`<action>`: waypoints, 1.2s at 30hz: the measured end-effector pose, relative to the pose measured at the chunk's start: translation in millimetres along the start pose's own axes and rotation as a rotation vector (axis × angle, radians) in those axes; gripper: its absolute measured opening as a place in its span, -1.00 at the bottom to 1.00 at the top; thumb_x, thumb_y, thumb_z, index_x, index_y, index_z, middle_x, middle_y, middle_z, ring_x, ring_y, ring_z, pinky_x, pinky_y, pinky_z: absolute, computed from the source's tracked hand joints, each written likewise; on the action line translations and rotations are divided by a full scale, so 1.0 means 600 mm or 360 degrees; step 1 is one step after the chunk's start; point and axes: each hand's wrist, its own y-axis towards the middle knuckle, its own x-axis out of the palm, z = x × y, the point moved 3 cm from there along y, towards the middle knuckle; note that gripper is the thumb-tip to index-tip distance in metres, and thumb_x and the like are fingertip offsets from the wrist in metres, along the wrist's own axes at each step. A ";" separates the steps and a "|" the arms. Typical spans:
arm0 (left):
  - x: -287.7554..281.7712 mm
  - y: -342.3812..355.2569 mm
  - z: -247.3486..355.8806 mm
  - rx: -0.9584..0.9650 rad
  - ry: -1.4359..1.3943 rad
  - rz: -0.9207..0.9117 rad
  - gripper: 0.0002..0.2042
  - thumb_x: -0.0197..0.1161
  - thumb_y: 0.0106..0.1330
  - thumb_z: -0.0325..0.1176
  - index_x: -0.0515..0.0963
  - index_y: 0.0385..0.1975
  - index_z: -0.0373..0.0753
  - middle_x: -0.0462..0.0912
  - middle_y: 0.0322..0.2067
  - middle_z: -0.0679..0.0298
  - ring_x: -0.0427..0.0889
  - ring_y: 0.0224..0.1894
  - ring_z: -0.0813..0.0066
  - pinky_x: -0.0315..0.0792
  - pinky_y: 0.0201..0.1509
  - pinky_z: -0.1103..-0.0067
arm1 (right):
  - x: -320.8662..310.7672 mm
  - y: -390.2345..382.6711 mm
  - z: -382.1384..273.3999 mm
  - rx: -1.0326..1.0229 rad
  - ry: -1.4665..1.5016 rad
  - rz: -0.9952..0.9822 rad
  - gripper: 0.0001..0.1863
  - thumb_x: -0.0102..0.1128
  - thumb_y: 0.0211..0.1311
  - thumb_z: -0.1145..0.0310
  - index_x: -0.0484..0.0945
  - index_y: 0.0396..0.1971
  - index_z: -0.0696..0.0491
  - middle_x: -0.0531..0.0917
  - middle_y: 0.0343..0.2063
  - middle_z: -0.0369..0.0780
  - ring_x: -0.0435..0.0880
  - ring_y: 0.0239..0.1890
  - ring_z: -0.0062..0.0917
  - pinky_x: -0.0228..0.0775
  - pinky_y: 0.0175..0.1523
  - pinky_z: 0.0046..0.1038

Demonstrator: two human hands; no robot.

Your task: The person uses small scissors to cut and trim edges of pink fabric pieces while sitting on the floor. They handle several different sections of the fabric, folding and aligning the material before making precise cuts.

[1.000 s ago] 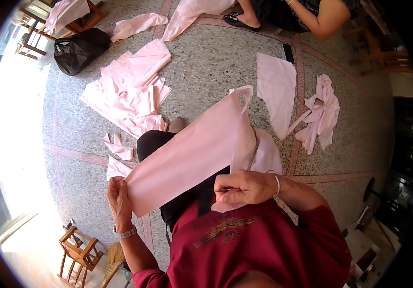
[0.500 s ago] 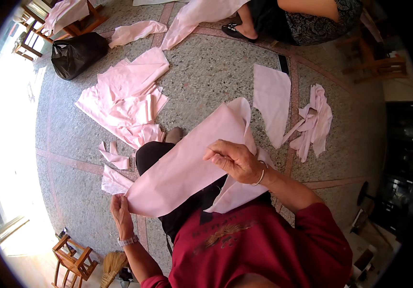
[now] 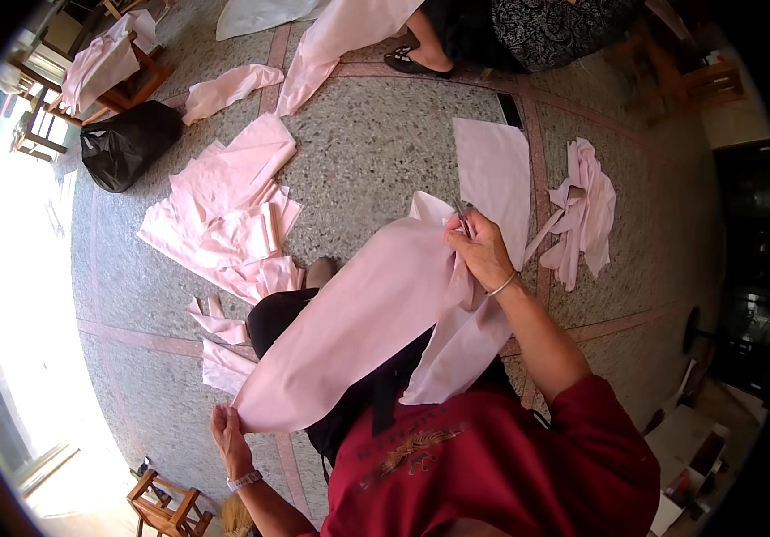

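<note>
A long pale pink piece of cloth (image 3: 349,313) stretches across my lap, with a second fold of it hanging down at the right. My left hand (image 3: 231,438) pinches its lower left corner between thumb and fingers. At the upper right end of the cloth, my right hand (image 3: 482,255) is closed around a small dark metal tool (image 3: 464,221) that looks like scissors. Its fingers touch the cloth edge there; the tool's lower part is hidden in the hand.
A pile of pink cloth (image 3: 224,206) lies on the speckled floor at left, small scraps (image 3: 219,322) nearer. A flat pink panel (image 3: 495,170) and crumpled strips (image 3: 585,210) lie right. A black plastic bag (image 3: 130,143) and wooden stool (image 3: 166,506) stand left. Another person's foot (image 3: 421,61) shows ahead.
My right hand has moved right and away from me, from over the cloth's middle to its far end, and the metal tool now shows. My left hand still holds its corner, slightly lower in view.
</note>
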 end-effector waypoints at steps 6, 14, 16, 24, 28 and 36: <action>-0.057 0.011 -0.046 -0.0093 0.0248 -0.0104 -0.81 0.05 0.46 -0.32 0.43 -0.41 -0.22 0.33 -0.54 0.54 0.20 -0.49 0.80 0.14 -0.45 0.74 | -0.097 -0.054 -0.082 -0.0295 -0.0061 -0.0073 -0.92 0.21 0.21 0.52 0.51 -0.32 0.11 0.51 -0.45 -0.42 0.40 -0.42 -0.78 0.28 -0.30 -0.67; -0.052 0.045 -0.060 -0.0099 0.0555 -0.0105 -0.85 0.02 0.41 -0.39 0.48 -0.29 -0.33 0.46 -0.45 0.39 0.35 -0.41 0.66 0.28 -0.33 0.65 | -0.184 -0.072 -0.079 -0.0240 -0.0219 0.0219 -0.94 0.20 0.22 0.50 0.51 -0.34 0.10 0.44 -0.54 -0.47 0.33 -0.47 -0.82 0.21 -0.37 -0.67; -0.055 0.064 -0.077 0.0117 0.0752 -0.0040 -0.81 0.01 0.40 -0.41 0.48 -0.14 -0.37 0.54 -0.30 0.27 0.47 -0.29 0.54 0.37 -0.21 0.60 | -0.189 -0.070 -0.082 -0.0360 -0.0271 0.0207 -0.93 0.20 0.22 0.48 0.51 -0.34 0.10 0.43 -0.54 -0.48 0.32 -0.48 -0.82 0.20 -0.37 -0.67; 0.200 0.072 0.196 0.0784 0.0372 -0.0194 -0.67 0.14 0.39 -0.31 0.47 0.07 -0.33 0.60 -0.04 0.10 0.57 0.02 0.33 0.43 0.11 0.43 | -0.192 -0.077 -0.114 -0.0345 -0.0257 0.0231 -0.91 0.20 0.23 0.47 0.51 -0.32 0.13 0.45 -0.48 -0.44 0.33 -0.43 -0.79 0.22 -0.30 -0.67; 0.433 0.011 0.322 0.1075 0.0437 -0.0800 -0.51 0.32 0.24 -0.18 0.44 0.07 -0.37 0.58 -0.03 -0.05 0.57 0.03 0.16 0.43 0.12 0.37 | -0.194 -0.087 -0.135 -0.0499 -0.0212 0.0234 -0.90 0.22 0.22 0.49 0.52 -0.30 0.16 0.48 -0.44 -0.41 0.36 -0.39 -0.77 0.26 -0.24 -0.67; 0.569 0.006 0.310 0.0726 0.0086 -0.1103 -0.75 0.30 0.27 -0.26 0.60 -0.29 -0.36 0.62 -0.46 0.30 0.56 -0.41 0.56 0.43 -0.32 0.57 | -0.203 -0.141 -0.186 -0.0493 -0.0180 0.0188 -0.91 0.22 0.25 0.50 0.51 -0.30 0.15 0.50 -0.44 -0.42 0.38 -0.41 -0.79 0.25 -0.26 -0.71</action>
